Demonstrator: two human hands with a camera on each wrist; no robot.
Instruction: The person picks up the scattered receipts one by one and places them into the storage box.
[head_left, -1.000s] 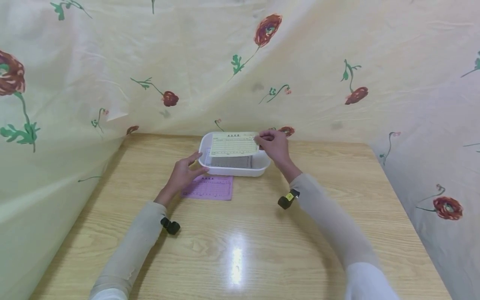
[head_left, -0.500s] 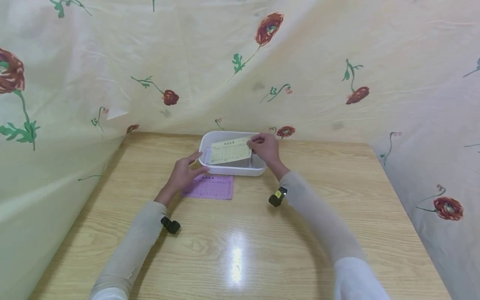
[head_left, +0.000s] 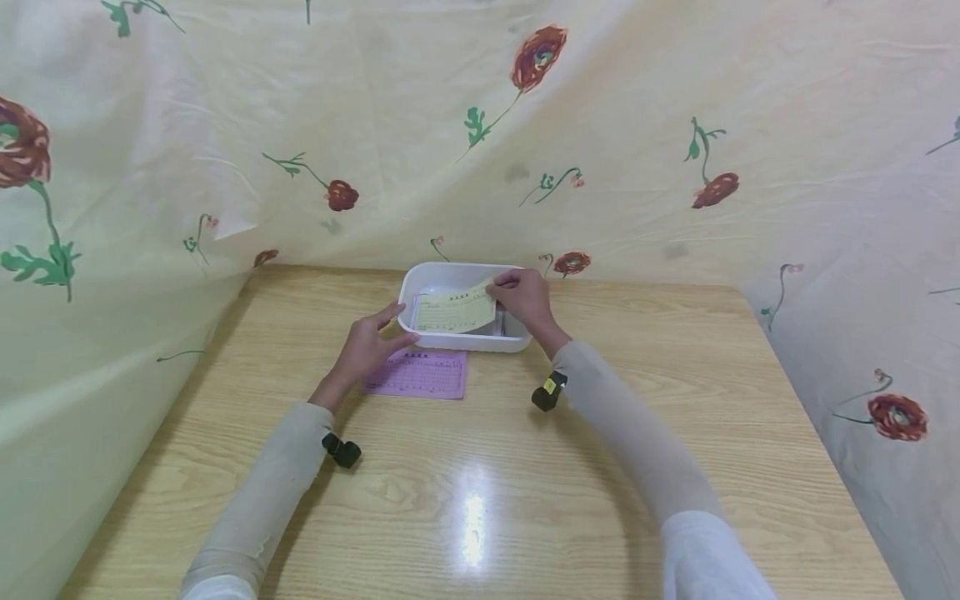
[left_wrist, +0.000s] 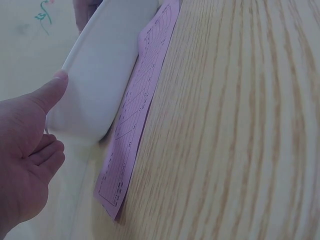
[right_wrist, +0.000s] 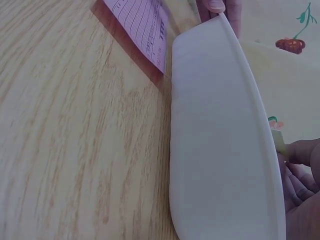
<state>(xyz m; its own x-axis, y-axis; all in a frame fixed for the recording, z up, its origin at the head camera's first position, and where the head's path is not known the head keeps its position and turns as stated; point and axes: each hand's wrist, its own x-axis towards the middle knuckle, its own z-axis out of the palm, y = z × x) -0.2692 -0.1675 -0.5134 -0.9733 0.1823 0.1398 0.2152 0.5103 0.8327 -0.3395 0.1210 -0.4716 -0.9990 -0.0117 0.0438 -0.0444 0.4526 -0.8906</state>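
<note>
A white plastic tray (head_left: 472,342) stands at the back of the table, and my left hand (head_left: 362,348) grips its left end. In the left wrist view the thumb (left_wrist: 54,90) lies against the tray's outer wall near the rim. My right hand (head_left: 527,298) pinches the upper right corner of a yellow printed slip (head_left: 448,318). The slip is bent, its left part low inside the tray and its held corner raised. Under it, part of a greyish sheet (head_left: 489,327) shows in the tray. The right wrist view shows only a sliver of the yellow slip (right_wrist: 278,140) past the rim.
A purple printed slip (head_left: 420,379) lies on the wooden table (head_left: 405,500) in front of the tray, partly beside my left hand. A flower-patterned cloth (head_left: 420,125) hangs behind the table and at both sides.
My right hand has moved left and slightly down with the yellow slip, which went from held above the tray to partly down inside it. The left hand stays at the tray's end.
</note>
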